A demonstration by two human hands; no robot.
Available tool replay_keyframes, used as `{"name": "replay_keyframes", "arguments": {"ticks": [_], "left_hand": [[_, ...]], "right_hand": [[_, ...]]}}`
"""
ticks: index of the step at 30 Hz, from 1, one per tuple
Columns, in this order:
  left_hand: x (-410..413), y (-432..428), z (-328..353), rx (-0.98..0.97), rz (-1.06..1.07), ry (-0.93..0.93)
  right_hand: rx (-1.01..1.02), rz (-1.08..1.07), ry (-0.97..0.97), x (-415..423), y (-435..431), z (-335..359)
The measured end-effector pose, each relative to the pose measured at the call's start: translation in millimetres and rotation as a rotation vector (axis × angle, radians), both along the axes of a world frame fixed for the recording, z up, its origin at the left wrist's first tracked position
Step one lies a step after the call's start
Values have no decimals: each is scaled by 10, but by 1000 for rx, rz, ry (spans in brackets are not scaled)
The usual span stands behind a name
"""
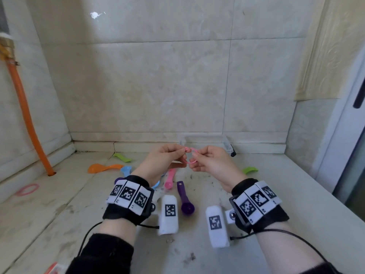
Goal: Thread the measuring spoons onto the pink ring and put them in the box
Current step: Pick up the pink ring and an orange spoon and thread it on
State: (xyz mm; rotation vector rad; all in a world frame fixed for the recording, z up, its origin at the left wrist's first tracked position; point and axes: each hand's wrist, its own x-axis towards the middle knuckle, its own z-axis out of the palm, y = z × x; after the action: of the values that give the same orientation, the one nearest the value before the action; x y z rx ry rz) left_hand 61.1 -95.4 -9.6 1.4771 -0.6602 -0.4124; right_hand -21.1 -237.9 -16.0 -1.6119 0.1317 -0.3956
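Two hands, left hand (164, 161) and right hand (215, 163), pinch the pink ring (190, 149) before the clear box (226, 143), contents unclear.

This looks like a corner of a home kitchen or utility nook. Glossy beige wall tiles (158, 86) meet a stained stone worktop (59, 214). An orange gas hose (25, 115) runs from a brass valve (7, 46) into a hole in the worktop. Embossed wallpaper (325, 46) and a door frame (347, 135) are at the right.
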Motion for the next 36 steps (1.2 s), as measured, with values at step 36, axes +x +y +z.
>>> {"name": "replay_keyframes", "arguments": {"ticks": [36], "left_hand": [[546,210,-255,882,367,-203]], "right_hand": [[202,-67,144,-12,-178,-106]]}}
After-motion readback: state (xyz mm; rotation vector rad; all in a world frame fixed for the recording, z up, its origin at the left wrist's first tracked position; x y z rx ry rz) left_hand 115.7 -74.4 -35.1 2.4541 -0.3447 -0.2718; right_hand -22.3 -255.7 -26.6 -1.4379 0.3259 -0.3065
